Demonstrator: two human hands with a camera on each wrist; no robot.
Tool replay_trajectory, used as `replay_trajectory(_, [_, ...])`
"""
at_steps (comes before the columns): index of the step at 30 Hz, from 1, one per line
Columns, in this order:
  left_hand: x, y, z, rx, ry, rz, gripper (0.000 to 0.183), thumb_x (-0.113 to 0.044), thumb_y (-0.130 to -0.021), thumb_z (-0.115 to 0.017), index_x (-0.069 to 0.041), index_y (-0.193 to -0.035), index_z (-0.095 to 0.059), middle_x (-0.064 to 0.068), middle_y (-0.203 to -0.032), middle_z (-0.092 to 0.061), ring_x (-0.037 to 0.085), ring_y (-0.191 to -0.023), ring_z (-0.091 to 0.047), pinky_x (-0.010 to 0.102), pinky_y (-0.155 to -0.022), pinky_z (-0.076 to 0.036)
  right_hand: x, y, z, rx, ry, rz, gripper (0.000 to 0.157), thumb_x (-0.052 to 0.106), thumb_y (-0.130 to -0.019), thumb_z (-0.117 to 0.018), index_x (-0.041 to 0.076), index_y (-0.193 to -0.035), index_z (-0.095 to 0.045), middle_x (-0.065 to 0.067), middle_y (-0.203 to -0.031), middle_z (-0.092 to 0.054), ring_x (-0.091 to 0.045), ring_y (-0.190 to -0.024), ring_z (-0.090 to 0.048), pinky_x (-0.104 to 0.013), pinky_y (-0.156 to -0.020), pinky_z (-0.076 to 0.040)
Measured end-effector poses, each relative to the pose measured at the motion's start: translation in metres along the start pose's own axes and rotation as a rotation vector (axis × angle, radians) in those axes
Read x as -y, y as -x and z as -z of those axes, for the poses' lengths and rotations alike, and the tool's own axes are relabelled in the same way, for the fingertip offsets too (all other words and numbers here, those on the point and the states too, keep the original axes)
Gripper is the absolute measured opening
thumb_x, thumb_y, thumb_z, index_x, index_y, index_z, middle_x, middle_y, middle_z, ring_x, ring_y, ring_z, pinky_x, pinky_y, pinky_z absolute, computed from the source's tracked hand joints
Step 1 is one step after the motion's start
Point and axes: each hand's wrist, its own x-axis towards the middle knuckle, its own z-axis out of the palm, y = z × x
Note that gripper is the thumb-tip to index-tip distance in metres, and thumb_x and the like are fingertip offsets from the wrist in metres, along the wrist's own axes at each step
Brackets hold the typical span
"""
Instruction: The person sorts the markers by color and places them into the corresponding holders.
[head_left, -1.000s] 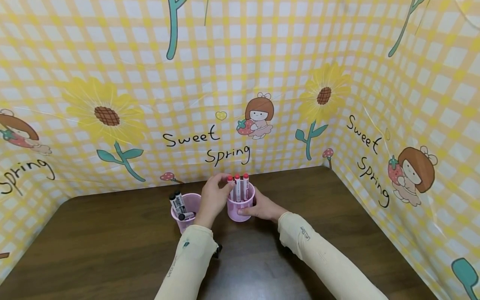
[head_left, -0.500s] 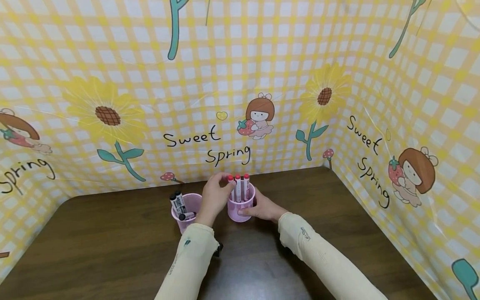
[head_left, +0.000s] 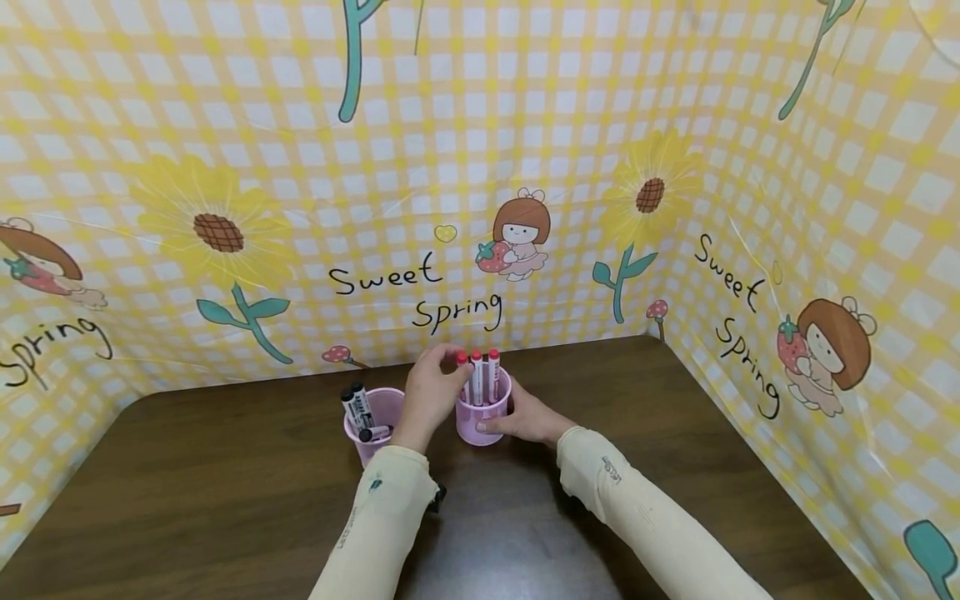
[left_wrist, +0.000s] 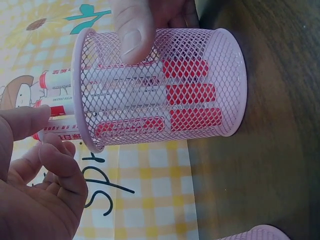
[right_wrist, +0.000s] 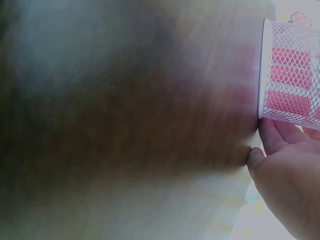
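Note:
A pink mesh pen cup [head_left: 471,431] stands upright on the table, holding three white markers [head_left: 477,385] with red ends up. My left hand [head_left: 426,400] pinches the upper end of the leftmost marker [left_wrist: 61,136] between thumb and fingertip, just above the rim. From the right side, my right hand [head_left: 534,417] grips the cup, its thumb [left_wrist: 134,45] flat on the mesh in the left wrist view. Through the mesh, the markers' red lower parts [right_wrist: 290,102] show near the cup's base in the right wrist view.
Left of my left hand is a second pink mesh cup [head_left: 366,452] with three black-capped markers [head_left: 358,408], partly hidden by the wrist. A yellow checked cloth [head_left: 300,200] hangs behind and to the sides of the dark wooden table [head_left: 495,517].

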Motion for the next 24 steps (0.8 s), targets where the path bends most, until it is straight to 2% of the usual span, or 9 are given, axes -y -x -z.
replay_trajectory(9, [-0.001,-0.001,0.004,-0.004,0.012,0.007,0.027,-0.028,-0.087,-0.068,-0.016,-0.11,-0.063,0.002,-0.107,-0.057,0.021,-0.096,-0.053,0.038,-0.08,-0.047,-0.002,-0.003,-0.001,-0.002,-0.001,0.016,0.095,0.017,-0.078,-0.079,0.014,-0.149,-0.016,-0.007,-0.133,-0.047,-0.021,-0.118,-0.046,-0.04,-0.101,-0.033])
replay_trajectory(13, [-0.004,-0.001,0.008,-0.021,0.006,-0.016,0.027,-0.029,-0.086,-0.068,-0.017,-0.11,-0.063,0.002,-0.108,-0.057,0.02,-0.095,-0.054,0.037,-0.079,-0.046,-0.003,-0.004,-0.002,0.001,-0.017,0.023,0.093,0.016,-0.077,-0.079,0.014,-0.148,-0.019,-0.006,-0.133,-0.047,-0.022,-0.117,-0.046,-0.041,-0.101,-0.033])
replay_trajectory(18, [-0.019,0.007,0.018,-0.064,-0.014,-0.097,0.027,-0.029,-0.088,-0.067,-0.018,-0.112,-0.063,0.001,-0.108,-0.055,0.017,-0.081,-0.055,0.035,-0.068,-0.047,-0.006,-0.005,0.0,0.009,-0.037,0.038,0.092,0.017,-0.078,-0.078,0.014,-0.149,-0.018,-0.007,-0.134,-0.046,-0.022,-0.119,-0.045,-0.042,-0.101,-0.033])
replay_trajectory(24, [-0.046,0.036,0.034,-0.115,-0.022,-0.262,0.028,-0.029,-0.089,-0.067,-0.021,-0.116,-0.063,-0.005,-0.108,-0.054,0.013,-0.062,-0.048,0.031,-0.052,-0.043,-0.009,0.002,0.006,0.006,-0.03,0.039,0.096,0.016,-0.08,-0.077,0.012,-0.15,-0.012,-0.01,-0.138,-0.041,-0.025,-0.123,-0.042,-0.042,-0.101,-0.031])
